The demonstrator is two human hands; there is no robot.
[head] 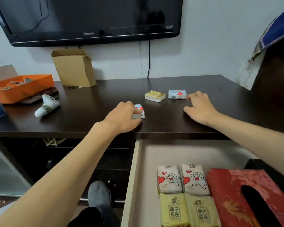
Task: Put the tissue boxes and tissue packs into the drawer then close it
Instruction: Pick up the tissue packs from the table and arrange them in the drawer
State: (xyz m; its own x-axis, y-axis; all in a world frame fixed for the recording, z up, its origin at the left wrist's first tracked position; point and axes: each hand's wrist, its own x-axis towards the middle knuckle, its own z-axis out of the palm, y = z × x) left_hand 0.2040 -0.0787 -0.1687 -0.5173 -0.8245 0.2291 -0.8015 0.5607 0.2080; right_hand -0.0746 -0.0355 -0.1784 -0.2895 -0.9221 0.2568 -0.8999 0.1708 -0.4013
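2 bare forearms, no sleeves, grey shoe (99, 193), dark trouser leg (88, 217)

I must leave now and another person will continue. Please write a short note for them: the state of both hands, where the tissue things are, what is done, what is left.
Left hand: closed on a small tissue pack on the desk.
Right hand: open, flat on the desk, fingertips at the blue pack.
Yellow pack lies on the desk beside the blue one.
Done: four packs and the red tissue box lie in the open drawer.
Left: move the three desk packs into the drawer, then close it.
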